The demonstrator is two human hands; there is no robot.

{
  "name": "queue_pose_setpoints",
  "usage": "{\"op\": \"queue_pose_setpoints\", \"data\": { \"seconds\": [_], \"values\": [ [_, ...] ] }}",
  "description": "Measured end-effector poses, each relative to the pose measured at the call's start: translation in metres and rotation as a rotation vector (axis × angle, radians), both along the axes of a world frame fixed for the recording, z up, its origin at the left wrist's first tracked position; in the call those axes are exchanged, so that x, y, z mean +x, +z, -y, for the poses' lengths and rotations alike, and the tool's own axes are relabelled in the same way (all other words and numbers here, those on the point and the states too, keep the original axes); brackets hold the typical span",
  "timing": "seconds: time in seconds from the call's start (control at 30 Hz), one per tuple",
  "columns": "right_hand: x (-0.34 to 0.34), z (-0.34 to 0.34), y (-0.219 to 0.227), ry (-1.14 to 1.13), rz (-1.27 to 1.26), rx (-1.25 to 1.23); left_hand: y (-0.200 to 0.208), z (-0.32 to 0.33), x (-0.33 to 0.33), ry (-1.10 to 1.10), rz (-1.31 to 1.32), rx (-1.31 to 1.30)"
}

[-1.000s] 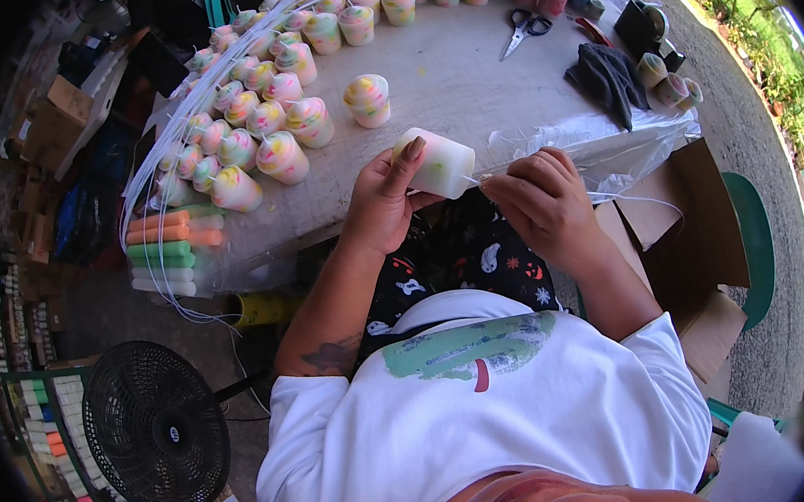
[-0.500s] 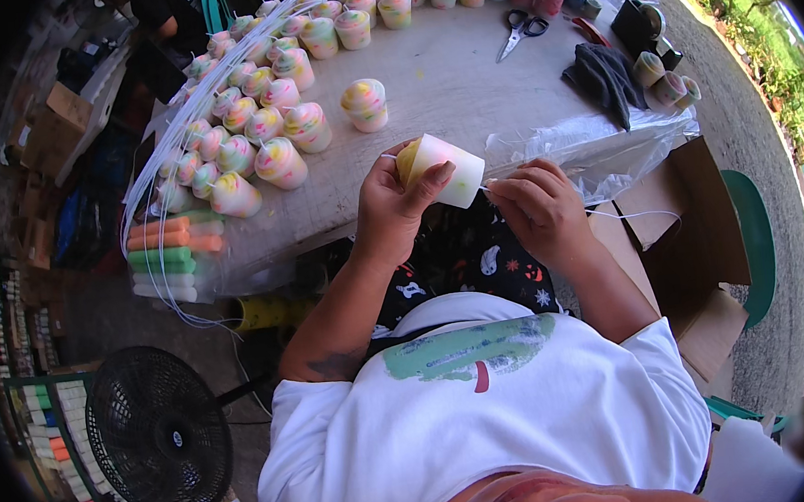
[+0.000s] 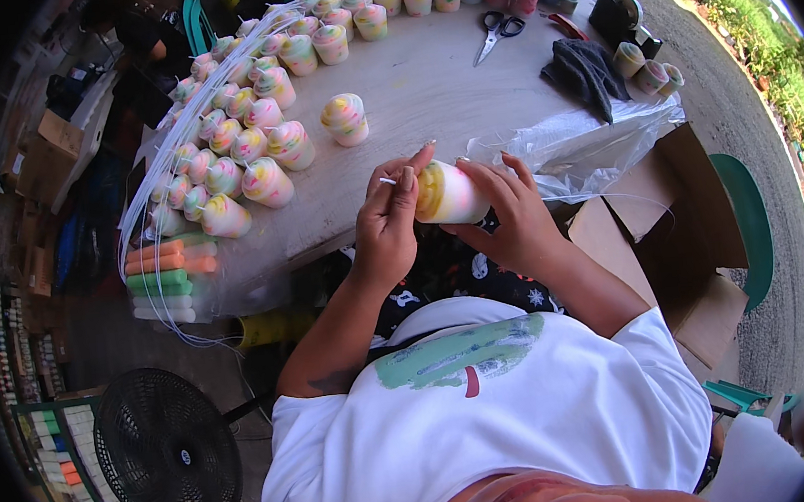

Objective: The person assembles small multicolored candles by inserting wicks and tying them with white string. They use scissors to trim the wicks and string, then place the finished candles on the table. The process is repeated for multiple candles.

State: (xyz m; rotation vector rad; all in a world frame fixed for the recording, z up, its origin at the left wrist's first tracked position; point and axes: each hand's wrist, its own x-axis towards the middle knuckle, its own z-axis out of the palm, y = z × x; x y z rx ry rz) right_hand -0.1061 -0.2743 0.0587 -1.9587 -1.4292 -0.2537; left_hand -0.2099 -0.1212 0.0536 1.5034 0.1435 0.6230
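Note:
Between my two hands lies a cup-shaped candle [image 3: 456,197], tilted on its side, with a yellow swirled top toward the left and a whitish pink body. My left hand [image 3: 387,225] is closed at its swirled end, and a short white wick [image 3: 387,181] pokes out beside the thumb. My right hand [image 3: 517,217] wraps the body from the right, its fingers over the base end. On the table, just beyond my left hand, one similar candle [image 3: 345,120] stands upright, apart from the others.
Rows of swirled candles [image 3: 267,181] fill the table's left and far sides. Long white wicks [image 3: 136,217] lie along the left edge above coloured sticks [image 3: 158,277]. Scissors [image 3: 496,34], a dark cloth [image 3: 586,77] and plastic sheeting [image 3: 547,157] lie right. A cardboard box [image 3: 682,226] and fan [image 3: 166,453] flank me.
My right hand has moved from the wick strand at the candle's base to gripping its body. My left hand has shifted toward the swirled top. The whole view has shifted slightly.

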Motion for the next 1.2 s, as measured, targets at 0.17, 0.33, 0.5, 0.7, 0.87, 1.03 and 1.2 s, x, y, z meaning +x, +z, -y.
{"op": "queue_pose_setpoints", "data": {
  "seconds": [0.17,0.33,0.5,0.7,0.87,1.03,1.2],
  "values": [
    [0.02,0.028,0.002,-0.095,0.109,-0.12,0.006,-0.055,-0.029,0.327,0.196,-0.116],
    [0.072,0.099,-0.01,-0.454,0.181,-0.253,0.03,-0.131,-0.112,0.724,0.267,-0.112],
    [0.123,0.144,-0.025,-0.666,0.251,-0.279,0.065,-0.158,-0.2,0.964,0.205,0.202],
    [0.114,0.111,-0.015,-0.531,0.304,-0.174,0.101,-0.199,-0.286,1.314,0.059,0.287],
    [0.131,0.117,-0.018,-0.634,0.338,-0.148,0.106,-0.222,-0.399,1.818,-0.249,0.5],
    [0.09,0.078,-0.019,-0.38,0.4,-0.13,0.08,-0.213,-0.458,1.947,-1.579,1.102],
    [0.017,0.008,0.002,0.126,0.347,-0.154,0.086,-0.065,-0.243,1.445,-0.557,1.528]
  ]
}}
